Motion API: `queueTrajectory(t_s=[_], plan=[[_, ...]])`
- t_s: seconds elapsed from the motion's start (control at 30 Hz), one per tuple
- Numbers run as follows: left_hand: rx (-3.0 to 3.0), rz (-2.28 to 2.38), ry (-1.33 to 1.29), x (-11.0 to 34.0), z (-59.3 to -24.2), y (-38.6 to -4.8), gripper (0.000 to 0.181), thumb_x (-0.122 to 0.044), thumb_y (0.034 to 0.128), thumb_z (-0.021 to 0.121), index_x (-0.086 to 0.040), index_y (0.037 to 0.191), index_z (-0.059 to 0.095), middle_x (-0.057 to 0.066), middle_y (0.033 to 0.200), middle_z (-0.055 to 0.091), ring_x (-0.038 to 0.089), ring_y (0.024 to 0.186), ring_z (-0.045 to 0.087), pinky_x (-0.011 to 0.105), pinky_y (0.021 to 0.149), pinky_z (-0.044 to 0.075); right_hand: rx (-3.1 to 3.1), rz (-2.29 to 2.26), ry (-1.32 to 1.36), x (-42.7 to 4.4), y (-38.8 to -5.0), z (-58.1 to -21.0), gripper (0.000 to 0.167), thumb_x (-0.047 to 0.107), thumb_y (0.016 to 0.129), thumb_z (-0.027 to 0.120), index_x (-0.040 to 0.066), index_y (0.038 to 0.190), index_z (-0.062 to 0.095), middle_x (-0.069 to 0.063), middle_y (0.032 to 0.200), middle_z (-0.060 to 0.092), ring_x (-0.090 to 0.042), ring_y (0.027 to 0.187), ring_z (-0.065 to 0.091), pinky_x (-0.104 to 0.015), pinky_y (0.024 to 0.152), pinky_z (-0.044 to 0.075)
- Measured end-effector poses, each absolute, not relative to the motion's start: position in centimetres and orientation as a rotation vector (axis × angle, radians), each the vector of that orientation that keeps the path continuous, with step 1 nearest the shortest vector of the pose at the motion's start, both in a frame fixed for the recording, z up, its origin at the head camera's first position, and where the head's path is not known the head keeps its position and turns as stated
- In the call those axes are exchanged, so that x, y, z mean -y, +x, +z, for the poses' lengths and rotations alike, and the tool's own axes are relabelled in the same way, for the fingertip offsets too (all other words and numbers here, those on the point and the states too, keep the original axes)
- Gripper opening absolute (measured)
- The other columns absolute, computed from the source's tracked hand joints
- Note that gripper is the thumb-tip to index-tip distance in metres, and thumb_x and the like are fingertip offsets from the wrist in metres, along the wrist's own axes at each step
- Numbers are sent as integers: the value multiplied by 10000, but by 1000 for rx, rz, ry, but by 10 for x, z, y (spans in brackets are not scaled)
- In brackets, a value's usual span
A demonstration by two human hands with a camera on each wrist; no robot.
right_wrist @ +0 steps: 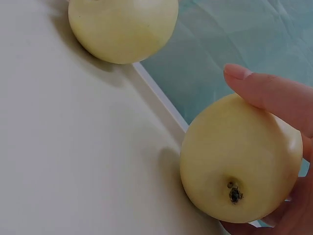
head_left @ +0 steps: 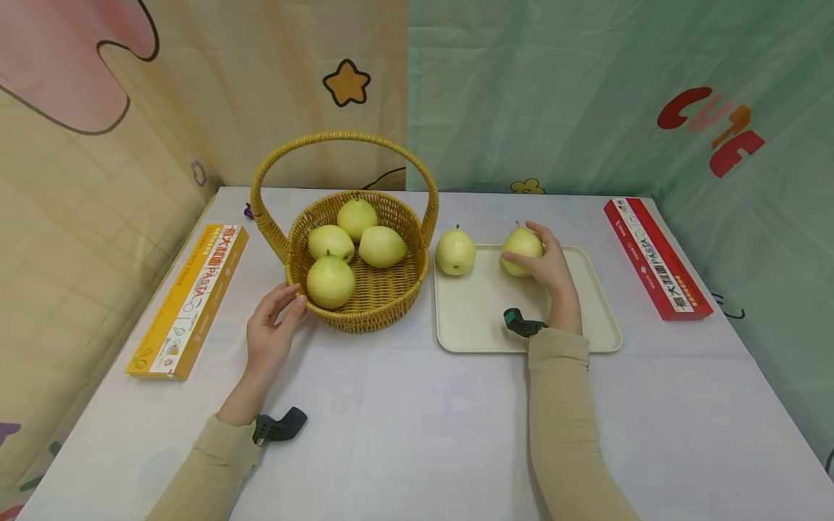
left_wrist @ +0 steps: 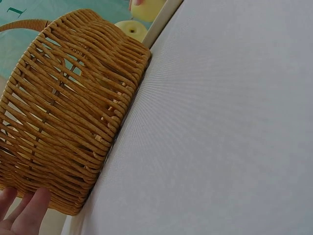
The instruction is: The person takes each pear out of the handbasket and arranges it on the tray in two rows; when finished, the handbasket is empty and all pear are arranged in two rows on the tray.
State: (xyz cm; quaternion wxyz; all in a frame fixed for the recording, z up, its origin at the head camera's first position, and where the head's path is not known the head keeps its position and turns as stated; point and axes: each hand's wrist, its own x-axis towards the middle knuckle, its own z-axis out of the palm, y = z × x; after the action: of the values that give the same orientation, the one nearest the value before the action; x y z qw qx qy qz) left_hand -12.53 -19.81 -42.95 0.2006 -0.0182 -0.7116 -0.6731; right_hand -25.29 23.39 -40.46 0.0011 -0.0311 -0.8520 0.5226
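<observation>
On the right, my right hand (head_left: 554, 268) grips a yellow-green pear (head_left: 521, 251) between thumb and fingers at the far part of a cream tray (head_left: 482, 318). The right wrist view shows this pear's (right_wrist: 239, 161) blossom end and a shadow beside it on the tray; whether it touches the tray I cannot tell. A second pear (head_left: 455, 252) sits at the tray's far left corner. My left hand (head_left: 270, 333) touches the near left side of a wicker basket (head_left: 365, 322) with its fingertips (left_wrist: 36, 208). Several pears lie inside the basket, one pear (head_left: 331, 281) nearest that hand.
The basket's tall arched handle (head_left: 345, 136) stands upright. A yellow pasta box (head_left: 189, 304) lies at the left, a red pasta box (head_left: 658, 257) at the right. A white cloth covers the table (head_left: 404, 434), and printed curtains (head_left: 586, 94) hang behind it.
</observation>
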Motion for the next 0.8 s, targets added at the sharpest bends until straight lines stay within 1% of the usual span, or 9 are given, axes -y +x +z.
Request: queueTrajectory(t_s=[0.23,0.37,0.47,0.67,0.8], plan=[[2011,-1855,-61,199,-430,-125,312,14,901,593,113,1192,540,130,1339,445,108,1105,525,163,822,534,2683,1624,-61,-233,-253,-405,872,307,780,771,185,1482,270,-112,1492,261,-334,1256,333,-505,1031,366],[2013,-1853,-56,199,-430,-125,311,15,901,592,112,1192,541,126,1337,446,110,1105,523,161,822,533,2673,1661,-60,-233,-253,-403,845,236,803,752,164,1486,260,-130,1494,257,-352,1249,332,-514,1027,364],[2010,-1856,-50,198,-429,-124,310,17,900,591,113,1190,541,121,1336,446,110,1103,524,161,822,533,2659,1681,-70,-232,-252,-401,819,216,817,736,162,1485,265,-132,1494,261,-358,1243,335,-515,1026,368],[2006,-1854,-57,198,-430,-125,306,22,898,593,116,1185,542,128,1332,453,110,1100,528,170,820,536,2616,1665,-103,-229,-250,-401,784,322,799,743,209,1458,333,-102,1470,311,-331,1200,367,-458,983,415],[2002,-1854,-59,198,-430,-125,304,23,899,590,120,1183,542,131,1334,449,106,1097,530,166,815,537,2599,1681,-110,-227,-251,-403,782,340,796,745,220,1454,340,-91,1473,311,-329,1209,368,-460,989,416]])
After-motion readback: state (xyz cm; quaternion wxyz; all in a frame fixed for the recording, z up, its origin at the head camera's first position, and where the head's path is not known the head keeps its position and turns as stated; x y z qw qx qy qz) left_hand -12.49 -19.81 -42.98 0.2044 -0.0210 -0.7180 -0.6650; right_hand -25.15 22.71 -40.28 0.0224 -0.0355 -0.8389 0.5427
